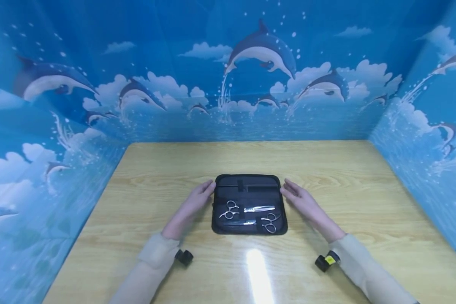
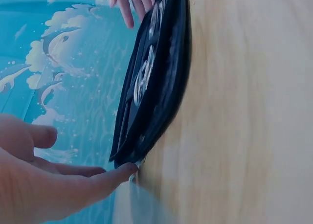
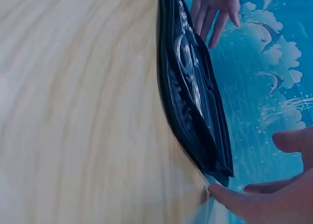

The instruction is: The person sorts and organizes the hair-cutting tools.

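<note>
A flat black zip case [image 1: 251, 198] lies on the table with its inside facing up. Thinning shears [image 1: 264, 208] and a pair of hairdressing scissors [image 1: 248, 222] are tucked in it, handles pointing opposite ways. Along its far side lies a dark comb [image 1: 262, 188]. My left hand [image 1: 194, 204] is at the case's left edge; a fingertip meets the corner in the left wrist view. At the right edge is my right hand [image 1: 305, 204], fingers extended, one fingertip by the corner in the right wrist view; contact there is unclear. Neither hand grips anything.
The wood-grain table [image 1: 156, 169] carries the case near its middle. A blue dolphin-print curtain [image 1: 197, 122] encloses the back and both sides. Black wrist devices [image 1: 185, 257] sit at both cuffs. Light glares off the table's near part.
</note>
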`<state>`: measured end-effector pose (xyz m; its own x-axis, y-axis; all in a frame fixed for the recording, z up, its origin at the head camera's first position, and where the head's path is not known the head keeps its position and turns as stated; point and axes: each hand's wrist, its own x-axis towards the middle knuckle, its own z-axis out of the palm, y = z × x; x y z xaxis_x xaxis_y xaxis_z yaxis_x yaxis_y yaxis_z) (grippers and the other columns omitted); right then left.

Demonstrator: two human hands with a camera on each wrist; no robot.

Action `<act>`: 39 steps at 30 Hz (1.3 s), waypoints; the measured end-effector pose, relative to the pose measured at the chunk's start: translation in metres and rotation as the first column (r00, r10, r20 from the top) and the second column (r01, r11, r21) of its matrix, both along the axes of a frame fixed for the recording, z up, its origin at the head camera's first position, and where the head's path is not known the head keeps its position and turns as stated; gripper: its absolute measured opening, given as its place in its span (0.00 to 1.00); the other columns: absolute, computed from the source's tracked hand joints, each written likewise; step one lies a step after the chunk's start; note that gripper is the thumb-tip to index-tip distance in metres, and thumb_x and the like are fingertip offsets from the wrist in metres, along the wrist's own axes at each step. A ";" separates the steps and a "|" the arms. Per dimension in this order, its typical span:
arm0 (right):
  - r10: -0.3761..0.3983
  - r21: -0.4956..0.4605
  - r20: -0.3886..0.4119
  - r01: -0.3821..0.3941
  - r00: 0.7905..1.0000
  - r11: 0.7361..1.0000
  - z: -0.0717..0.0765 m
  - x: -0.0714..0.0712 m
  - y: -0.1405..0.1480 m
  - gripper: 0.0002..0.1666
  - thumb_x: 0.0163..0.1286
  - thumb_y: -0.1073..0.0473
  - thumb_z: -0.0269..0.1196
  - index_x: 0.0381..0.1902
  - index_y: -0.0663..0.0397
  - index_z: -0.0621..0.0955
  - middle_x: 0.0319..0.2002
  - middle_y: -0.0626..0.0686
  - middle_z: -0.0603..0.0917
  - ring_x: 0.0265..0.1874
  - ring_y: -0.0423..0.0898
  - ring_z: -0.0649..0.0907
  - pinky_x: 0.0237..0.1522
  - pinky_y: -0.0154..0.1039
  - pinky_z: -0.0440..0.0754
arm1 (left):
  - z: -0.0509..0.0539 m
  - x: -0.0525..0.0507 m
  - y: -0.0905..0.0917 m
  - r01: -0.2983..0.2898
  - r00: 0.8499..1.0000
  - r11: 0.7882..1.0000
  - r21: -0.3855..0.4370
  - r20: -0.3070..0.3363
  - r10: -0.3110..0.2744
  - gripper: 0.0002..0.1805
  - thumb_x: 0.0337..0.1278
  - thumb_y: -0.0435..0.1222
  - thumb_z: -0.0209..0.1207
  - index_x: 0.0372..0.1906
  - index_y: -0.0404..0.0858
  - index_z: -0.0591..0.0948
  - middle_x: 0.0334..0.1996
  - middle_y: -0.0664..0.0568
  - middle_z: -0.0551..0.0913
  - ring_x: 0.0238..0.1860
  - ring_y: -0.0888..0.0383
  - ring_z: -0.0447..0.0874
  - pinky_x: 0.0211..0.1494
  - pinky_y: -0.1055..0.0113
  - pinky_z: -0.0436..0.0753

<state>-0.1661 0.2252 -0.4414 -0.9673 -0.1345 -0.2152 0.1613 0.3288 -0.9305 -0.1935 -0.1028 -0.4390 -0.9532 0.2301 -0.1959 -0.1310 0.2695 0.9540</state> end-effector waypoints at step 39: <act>-0.187 -0.171 0.025 0.189 0.982 0.967 0.000 -0.024 -0.013 0.38 0.81 0.57 0.52 0.79 0.64 0.52 0.78 0.64 0.57 0.72 0.58 0.67 0.71 0.48 0.70 | 0.002 -0.023 0.006 -0.160 0.986 0.971 0.177 0.078 0.149 0.33 0.81 0.42 0.44 0.77 0.25 0.54 0.69 0.29 0.69 0.72 0.38 0.66 0.75 0.47 0.66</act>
<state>-0.1898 0.2125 -0.4417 -0.9770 0.0139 -0.2127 0.2127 0.1273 -0.9688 -0.2168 -0.0964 -0.4371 -0.9670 0.1185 -0.2257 -0.2195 0.0636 0.9735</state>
